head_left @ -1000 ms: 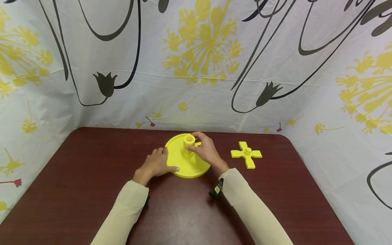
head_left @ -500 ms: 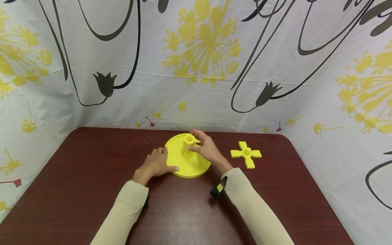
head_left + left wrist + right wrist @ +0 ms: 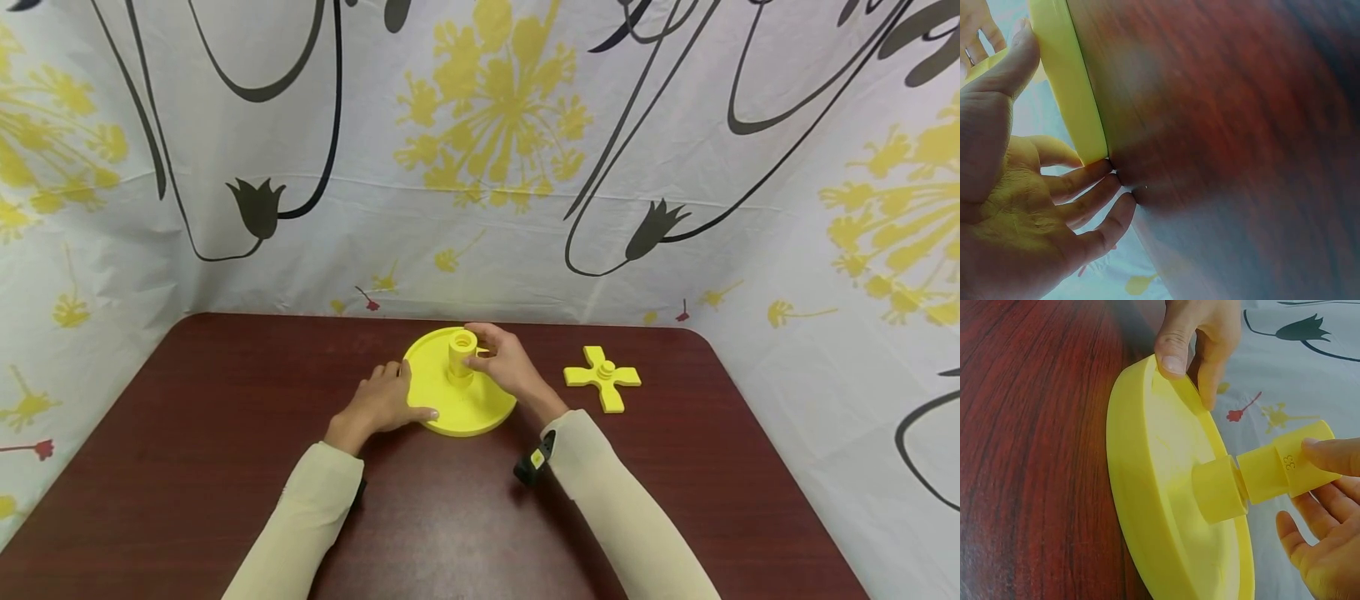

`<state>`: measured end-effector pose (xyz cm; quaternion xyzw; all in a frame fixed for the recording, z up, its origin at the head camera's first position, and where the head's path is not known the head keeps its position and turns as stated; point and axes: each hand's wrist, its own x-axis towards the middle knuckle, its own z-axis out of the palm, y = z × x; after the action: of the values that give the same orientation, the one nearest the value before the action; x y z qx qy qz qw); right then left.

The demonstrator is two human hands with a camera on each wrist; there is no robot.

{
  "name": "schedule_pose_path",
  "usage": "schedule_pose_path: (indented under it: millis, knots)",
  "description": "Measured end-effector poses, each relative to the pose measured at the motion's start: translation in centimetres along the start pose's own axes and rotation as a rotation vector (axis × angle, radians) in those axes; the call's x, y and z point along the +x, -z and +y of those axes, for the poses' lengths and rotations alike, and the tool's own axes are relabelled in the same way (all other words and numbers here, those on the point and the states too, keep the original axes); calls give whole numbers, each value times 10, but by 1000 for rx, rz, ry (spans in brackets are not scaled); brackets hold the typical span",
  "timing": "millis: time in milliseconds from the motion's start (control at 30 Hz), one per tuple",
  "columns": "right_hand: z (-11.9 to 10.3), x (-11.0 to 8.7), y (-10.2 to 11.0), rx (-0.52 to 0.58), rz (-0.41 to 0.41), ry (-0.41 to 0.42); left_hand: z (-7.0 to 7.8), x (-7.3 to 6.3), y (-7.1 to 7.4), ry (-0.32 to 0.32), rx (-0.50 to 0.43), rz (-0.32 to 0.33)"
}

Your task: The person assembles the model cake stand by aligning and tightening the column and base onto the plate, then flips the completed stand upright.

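A round yellow plastic base (image 3: 468, 412) with a raised rim lies on the table. My left hand (image 3: 381, 398) holds its left edge, thumb over the rim and fingers along the outer side. From the middle of the base rises a short, wide post (image 3: 1217, 490), seen in the right wrist view. A yellow stepped cylinder (image 3: 1300, 459) marked "33" stands at the top of this post, its narrower end toward it. My right hand (image 3: 513, 362) pinches the cylinder between thumb and fingers. Whether the cylinder is seated in the post I cannot tell.
A yellow cross-shaped piece (image 3: 603, 377) with a small threaded-looking stub lies to the right of the right hand. The dark red-brown table (image 3: 247, 400) ends at a patterned white cloth (image 3: 315, 250) at the back and sides.
Half a second ago the right fingers were spread off the cylinder; now they have come back against it. The left hand and the base have stayed in place.
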<state>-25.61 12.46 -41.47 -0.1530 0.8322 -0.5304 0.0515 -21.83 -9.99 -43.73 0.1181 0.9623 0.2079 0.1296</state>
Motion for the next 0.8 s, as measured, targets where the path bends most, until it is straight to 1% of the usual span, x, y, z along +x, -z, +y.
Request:
schedule_pose_path:
  millis: [300, 600, 800]
  knots:
    - [1, 1, -3, -82, 64, 26, 2, -2, 2, -1, -6, -4]
    - [2, 0, -7, -127, 124, -6, 3, -3, 2, 2, -2, -9]
    - [1, -1, -8, -141, 129, -24, 3, -3, 2, 0, -1, -12]
